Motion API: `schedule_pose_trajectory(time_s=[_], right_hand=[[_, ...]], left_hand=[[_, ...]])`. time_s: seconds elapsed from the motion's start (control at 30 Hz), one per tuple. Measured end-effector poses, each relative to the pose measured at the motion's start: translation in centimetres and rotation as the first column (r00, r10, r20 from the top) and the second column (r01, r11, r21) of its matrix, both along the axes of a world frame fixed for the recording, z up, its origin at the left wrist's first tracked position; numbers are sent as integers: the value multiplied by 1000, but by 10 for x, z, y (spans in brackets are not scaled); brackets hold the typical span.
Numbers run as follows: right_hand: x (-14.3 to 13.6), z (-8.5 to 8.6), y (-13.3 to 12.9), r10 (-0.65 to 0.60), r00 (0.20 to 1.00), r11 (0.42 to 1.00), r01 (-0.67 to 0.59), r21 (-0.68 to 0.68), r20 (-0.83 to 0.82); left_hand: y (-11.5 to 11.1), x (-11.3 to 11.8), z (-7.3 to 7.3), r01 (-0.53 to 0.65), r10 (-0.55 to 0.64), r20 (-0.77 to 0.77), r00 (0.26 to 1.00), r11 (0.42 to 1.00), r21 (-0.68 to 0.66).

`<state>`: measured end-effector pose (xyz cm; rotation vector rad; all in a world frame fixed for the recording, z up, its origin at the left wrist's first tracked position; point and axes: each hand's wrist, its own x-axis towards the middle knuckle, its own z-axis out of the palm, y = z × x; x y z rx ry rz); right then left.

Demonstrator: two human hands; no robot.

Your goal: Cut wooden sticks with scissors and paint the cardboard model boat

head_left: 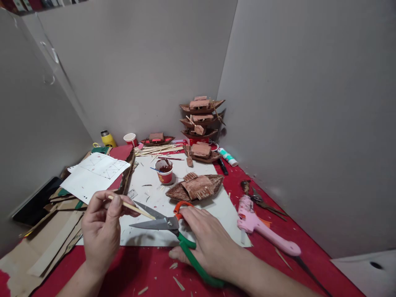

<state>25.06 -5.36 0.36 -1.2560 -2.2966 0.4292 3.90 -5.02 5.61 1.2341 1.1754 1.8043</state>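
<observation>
Pinching stick (133, 207) between thumb and fingers of left hand (103, 231), above red bench (130, 270). Pointing far end between open blades of scissors (171, 223), close to pivot; cannot tell whether touching metal there. Judged very light, dry and fairly stiff, yet thin enough to snap if bent hard; unlikely to slip, but apt to roll in a loose pinch. Best taken well back from blades, as done here, near rear end.

Gripping scissors by orange and green handles with right hand (210, 243), fingers curled round. Likely heavier than stick, rigid; best held by handles.

Note boat (198, 187) just beyond, on white sheet (230, 212): likely fragile at roof strips, safer by hull. Note also cup (165, 177) near boat, glue gun (272, 237) off to the right, and loose bundle (159, 150) of sticks farther back.
</observation>
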Motion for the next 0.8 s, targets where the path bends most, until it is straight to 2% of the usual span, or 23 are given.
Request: schedule_pose_trajectory(time_s=[0.53, 0.8], right_hand=[[1, -1, -1, 40, 998, 996, -44, -75, -51], [1, -1, 0, 76, 994, 992, -83, -91, -80]], left_hand=[[1, 0, -2, 61, -58, 75, 995, 998, -31], [-1, 0, -2, 48, -46, 106, 993, 999, -15]])
